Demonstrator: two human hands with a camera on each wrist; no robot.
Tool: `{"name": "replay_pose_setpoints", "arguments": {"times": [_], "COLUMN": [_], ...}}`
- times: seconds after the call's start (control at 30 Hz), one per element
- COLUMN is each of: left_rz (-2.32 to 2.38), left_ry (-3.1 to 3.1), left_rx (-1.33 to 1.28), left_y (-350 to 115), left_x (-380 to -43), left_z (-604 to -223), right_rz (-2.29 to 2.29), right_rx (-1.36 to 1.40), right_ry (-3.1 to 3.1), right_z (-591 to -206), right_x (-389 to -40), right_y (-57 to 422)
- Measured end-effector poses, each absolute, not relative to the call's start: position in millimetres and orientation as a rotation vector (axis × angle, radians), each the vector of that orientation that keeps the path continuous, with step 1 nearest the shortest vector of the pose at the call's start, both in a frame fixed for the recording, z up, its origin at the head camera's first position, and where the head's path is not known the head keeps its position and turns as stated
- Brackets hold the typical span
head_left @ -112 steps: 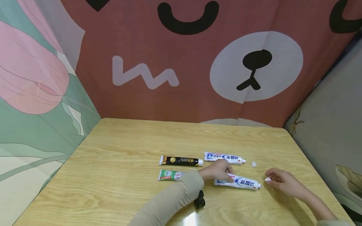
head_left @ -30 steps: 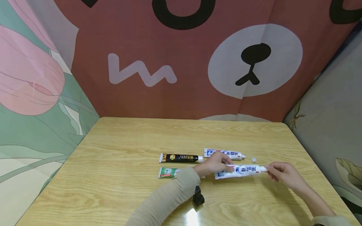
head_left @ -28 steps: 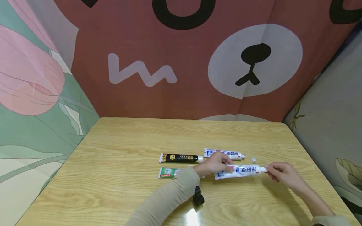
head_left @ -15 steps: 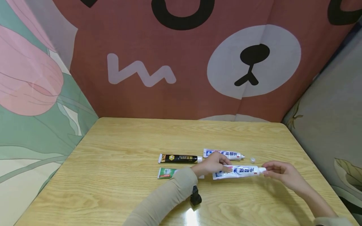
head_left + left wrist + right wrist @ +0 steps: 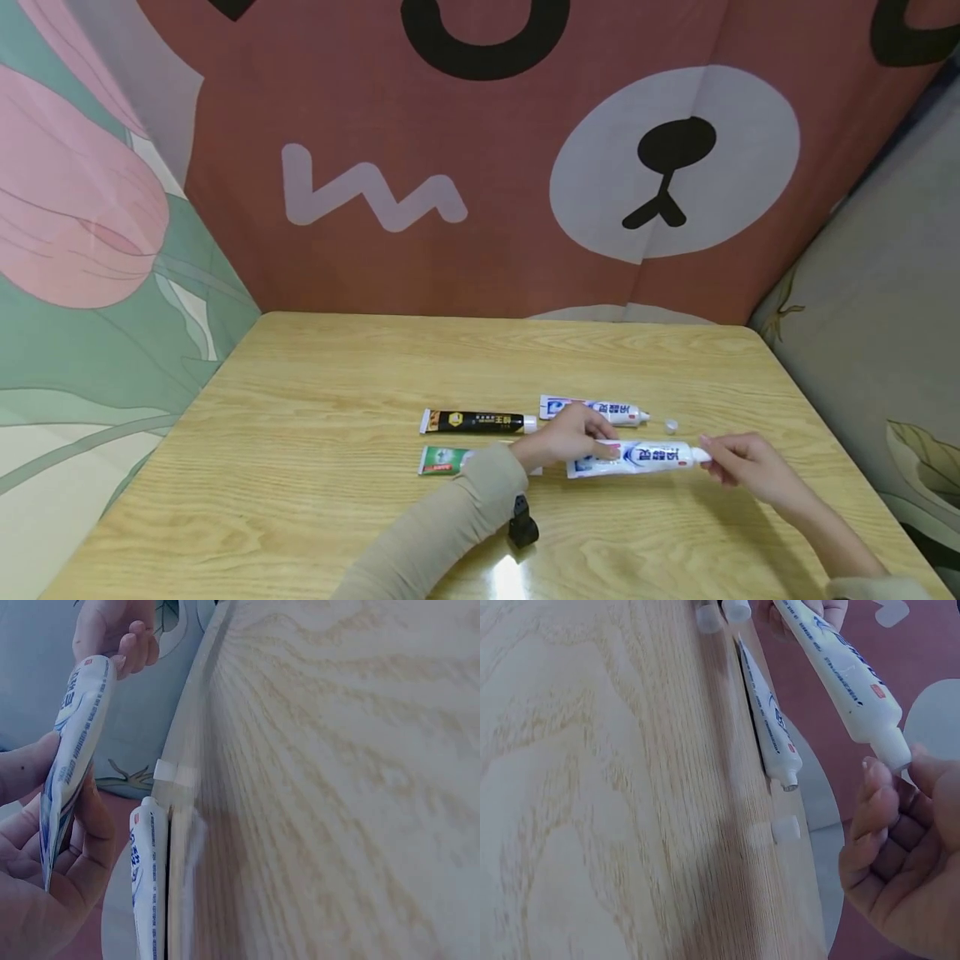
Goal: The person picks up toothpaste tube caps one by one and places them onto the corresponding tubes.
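Note:
My left hand [image 5: 570, 435] grips a white and blue toothpaste tube [image 5: 652, 456] near its flat end, thumb on one face and fingers behind it. The tube is held a little above the table, its neck pointing right. At that neck sits a white cap [image 5: 890, 748], pinched between the thumb and fingers of my right hand [image 5: 742, 467]. Behind this tube lies a second white and blue toothpaste tube [image 5: 770, 724], its nozzle bare. A loose white cap [image 5: 786, 829] stands on the table just off that nozzle.
On the left lie a black toothpaste tube [image 5: 480, 422] with a white cap and a green toothpaste tube [image 5: 442, 460], partly hidden by my left sleeve. A black device [image 5: 522, 523] shows under the left wrist. A printed cloth [image 5: 375, 275] hangs behind the wooden table [image 5: 337, 500].
Earlier, the right hand held the cap apart from the tube; now the cap is on the neck. The left hand has raised the tube slightly. The right fingers spread, then closed on the cap again.

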State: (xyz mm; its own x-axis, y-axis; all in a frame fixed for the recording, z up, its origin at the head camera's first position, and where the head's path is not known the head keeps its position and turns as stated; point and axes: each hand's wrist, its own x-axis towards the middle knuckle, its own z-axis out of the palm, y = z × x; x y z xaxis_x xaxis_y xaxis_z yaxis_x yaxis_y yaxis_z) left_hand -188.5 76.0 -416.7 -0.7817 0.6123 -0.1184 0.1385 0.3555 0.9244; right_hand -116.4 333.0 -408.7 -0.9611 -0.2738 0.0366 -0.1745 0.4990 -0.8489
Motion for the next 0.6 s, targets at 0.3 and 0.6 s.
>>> {"name": "replay_pose_setpoints", "arguments": {"times": [0.3,0.6], "left_rz": [1.424,1.425], "left_ry": [2.15,2.139], "left_rx": [0.667,0.695], "left_y": [71.7,69.9], "left_x": [-190.0,-189.3], "left_z": [-417.5,-418.4], "right_rz": [-1.549,-1.533], "right_rx": [-0.486,-0.439], "right_ry": [2.599,2.587], "right_z": [-406.0,-405.2], "right_x": [-114.0,-112.5], "right_y": [337.2,339.5]}}
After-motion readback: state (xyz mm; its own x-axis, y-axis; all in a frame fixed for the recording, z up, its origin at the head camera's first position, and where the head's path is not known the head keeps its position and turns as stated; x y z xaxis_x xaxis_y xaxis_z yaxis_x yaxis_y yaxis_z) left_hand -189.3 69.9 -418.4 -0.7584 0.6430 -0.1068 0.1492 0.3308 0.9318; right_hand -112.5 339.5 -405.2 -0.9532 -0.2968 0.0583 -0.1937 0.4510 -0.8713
